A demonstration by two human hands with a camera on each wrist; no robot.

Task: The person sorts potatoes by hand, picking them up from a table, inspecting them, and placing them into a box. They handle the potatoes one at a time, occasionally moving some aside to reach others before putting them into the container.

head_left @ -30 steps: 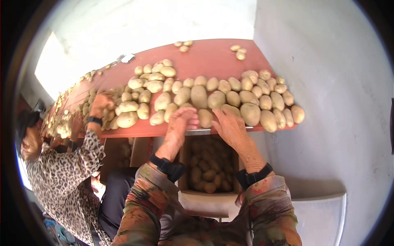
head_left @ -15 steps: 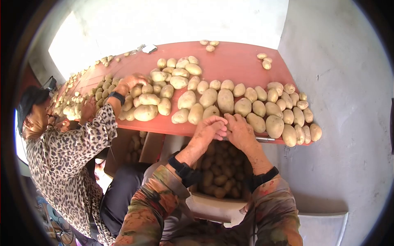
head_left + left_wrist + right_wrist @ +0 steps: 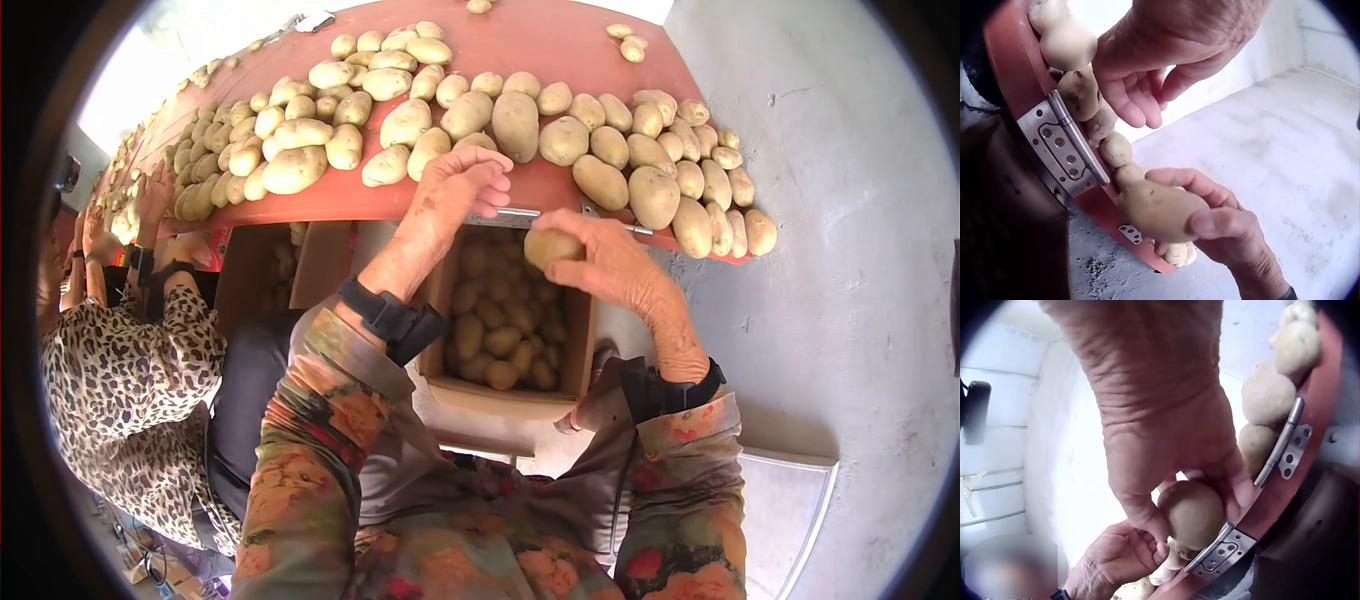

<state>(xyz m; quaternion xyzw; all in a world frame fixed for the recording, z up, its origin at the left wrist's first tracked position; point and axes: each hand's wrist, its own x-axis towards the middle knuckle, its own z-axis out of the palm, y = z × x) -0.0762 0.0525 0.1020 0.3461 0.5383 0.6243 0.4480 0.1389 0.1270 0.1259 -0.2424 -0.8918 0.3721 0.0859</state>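
Observation:
My right hand point(image 3: 625, 262) holds a potato point(image 3: 550, 247) between thumb and fingers, just off the table's front edge and above the cardboard box point(image 3: 500, 405). In the left wrist view the held potato point(image 3: 1163, 211) looks oblong and pale brown. My left hand point(image 3: 448, 200) is over the front edge, fingers loosely bent and nothing in them. Its bent fingers point(image 3: 1147, 545) also show in the right wrist view. Close beyond it lie large potatoes point(image 3: 428, 153) on the red table point(image 3: 555, 190).
Rows of potatoes point(image 3: 690, 180) cover the table's right side, and more are heaped at left. Metal hinges point(image 3: 1066, 147) sit along the front edge. Potatoes fill the box below. Another person in a leopard-print top point(image 3: 130, 350) sits at left. A grey wall point(image 3: 830, 200) stands at right.
Both hands were together at the table edge. Now they are apart: the right has drawn back over the box with a potato, and the left stays at the edge. The head view has tilted down.

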